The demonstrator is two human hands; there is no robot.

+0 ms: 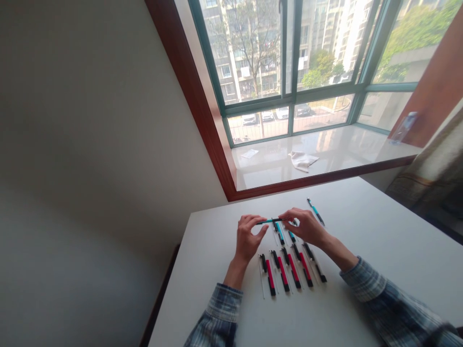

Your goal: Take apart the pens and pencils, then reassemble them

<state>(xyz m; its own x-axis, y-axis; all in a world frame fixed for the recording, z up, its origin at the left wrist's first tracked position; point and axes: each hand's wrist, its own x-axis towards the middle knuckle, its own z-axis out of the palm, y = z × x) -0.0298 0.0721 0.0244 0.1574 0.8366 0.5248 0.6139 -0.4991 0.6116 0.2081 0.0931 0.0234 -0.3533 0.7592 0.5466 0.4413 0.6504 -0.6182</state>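
A blue and black pen (268, 221) is held level above the table between my two hands. My left hand (249, 237) pinches its left end with the fingertips. At the other end, the fingers of my right hand (303, 225) close around the black part. Beneath them lie blue pen barrels (280, 233) with black parts, partly hidden by my right hand. Closer to me is a row of taken-apart pens: several red barrels (270, 273), black pieces (263, 263), thin pale refills (261, 277) and a dark barrel (320, 271) at the right end.
Another blue and black pen (316, 212) lies farther back on the white table (365, 231), right of my hands. Behind the table is a window sill with a white cloth (303, 160), a paper (250, 153) and a clear bottle (404, 128). A curtain (423, 168) hangs at right.
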